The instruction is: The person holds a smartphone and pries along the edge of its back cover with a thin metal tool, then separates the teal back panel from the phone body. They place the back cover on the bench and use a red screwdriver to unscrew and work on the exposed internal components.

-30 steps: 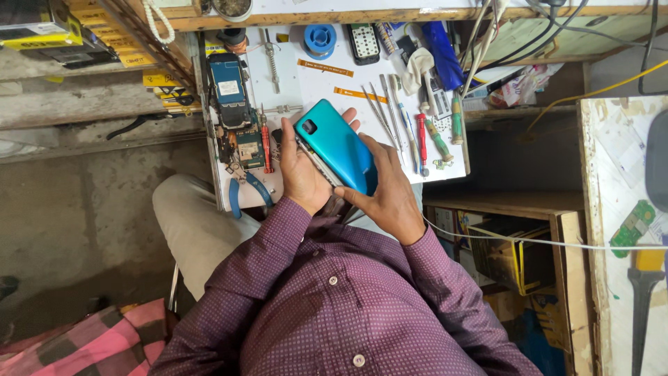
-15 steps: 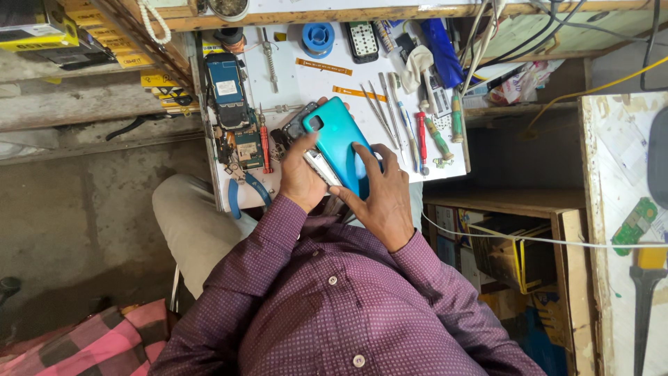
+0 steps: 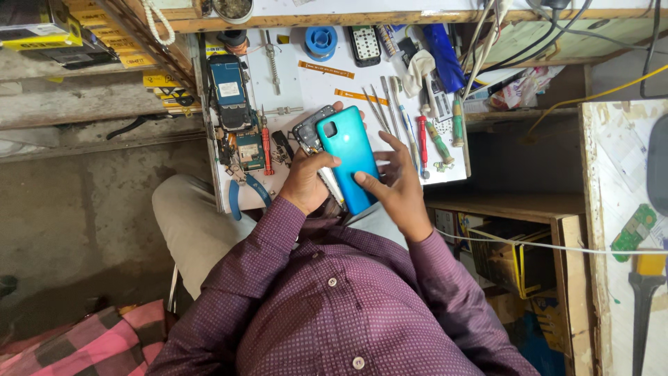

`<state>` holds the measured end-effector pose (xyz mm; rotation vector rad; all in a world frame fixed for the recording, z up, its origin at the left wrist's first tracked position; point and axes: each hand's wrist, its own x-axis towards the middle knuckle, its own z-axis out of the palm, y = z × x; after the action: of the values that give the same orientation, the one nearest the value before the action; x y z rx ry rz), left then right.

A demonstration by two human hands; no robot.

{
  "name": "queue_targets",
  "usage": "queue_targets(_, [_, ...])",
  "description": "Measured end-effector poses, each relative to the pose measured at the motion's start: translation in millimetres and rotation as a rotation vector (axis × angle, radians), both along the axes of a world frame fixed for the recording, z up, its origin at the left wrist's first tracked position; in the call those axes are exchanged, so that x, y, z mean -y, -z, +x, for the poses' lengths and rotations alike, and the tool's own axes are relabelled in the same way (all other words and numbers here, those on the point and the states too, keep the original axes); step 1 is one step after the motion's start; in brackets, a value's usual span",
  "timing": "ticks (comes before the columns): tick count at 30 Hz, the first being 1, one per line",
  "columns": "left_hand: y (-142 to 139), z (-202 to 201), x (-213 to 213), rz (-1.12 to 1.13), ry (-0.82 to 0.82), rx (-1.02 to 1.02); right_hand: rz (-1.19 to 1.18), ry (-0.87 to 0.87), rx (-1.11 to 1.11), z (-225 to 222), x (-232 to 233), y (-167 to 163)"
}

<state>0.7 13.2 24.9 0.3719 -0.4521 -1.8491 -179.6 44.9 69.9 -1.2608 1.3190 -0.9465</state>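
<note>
Workbench point(image 3: 313, 83) of white board, tool-littered, above grey concrete floor point(image 3: 83, 230).

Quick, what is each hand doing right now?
Left hand: closed around the teal phone, holding its edge.
Right hand: open, fingertips resting on the phone's back.

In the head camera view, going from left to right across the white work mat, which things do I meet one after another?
Blue-handled pliers → red screwdriver → left hand → teal phone back cover → right hand → red-handled tool → green-handled screwdriver.
</note>
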Motion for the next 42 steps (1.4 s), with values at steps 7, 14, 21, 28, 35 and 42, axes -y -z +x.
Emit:
queue_targets(7, [16.7,-3.8,-4.9,0.131,0.021,0.074,0.255,-0.043,0.442,-6.9,4.5,12.2])
queue_targets(14, [-0.5,-0.6,1.7,-0.091,0.006,0.250,0.238,0.045,0.594,-7.0,-2.3,30.2])
queue_targets(21, [-10.4,11.9,0.3,-0.319,-0.386,0.981,0.125,0.155,0.606,-8.8,0.0,28.8])
queue_targets(28, [-25.7,17.1,0.4,-0.523,-0.520,1.377,0.085,0.142,0.525,-9.9,-1.3,26.0])
queue_targets(35, [-36.9,19.4,1.5,-0.654,-0.535,1.458,0.082,0.137,0.445,-11.5,-0.5,25.0])
queue_targets(42, [-40.3,22.4,2.6,-0.679,-0.513,1.477,0.067,0.115,0.457,-11.2,1.3,23.6])
